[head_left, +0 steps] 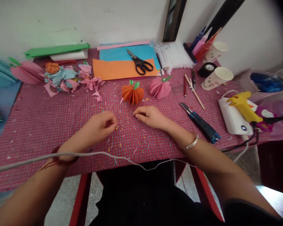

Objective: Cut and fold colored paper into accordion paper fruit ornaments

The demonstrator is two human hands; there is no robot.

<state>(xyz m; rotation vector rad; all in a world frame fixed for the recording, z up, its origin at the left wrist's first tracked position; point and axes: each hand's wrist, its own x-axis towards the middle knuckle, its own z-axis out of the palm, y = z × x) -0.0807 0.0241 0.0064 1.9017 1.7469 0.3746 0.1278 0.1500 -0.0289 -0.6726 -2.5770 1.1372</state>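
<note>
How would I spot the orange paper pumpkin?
Find the red checked tablecloth, then look just beyond the person's right hand. The pleated orange paper pumpkin sits there. Its orange colour distinguishes it from the pink pumpkin alongside.

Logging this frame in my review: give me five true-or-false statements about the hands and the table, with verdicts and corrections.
1. The black scissors lie partly on the orange paper strip. True.
2. The left hand is holding the blue-and-black cutter. False: no object shows in the left hand; the cutter lies on the checked tablecloth, off to the right.
3. The yellow glue gun rests on a white device. True.
4. The right hand is inside a paper cup. False: the right hand is just on the near side of the orange paper ornament.
5. The orange paper ornament has blue leaves. False: its leaves are green.
</note>
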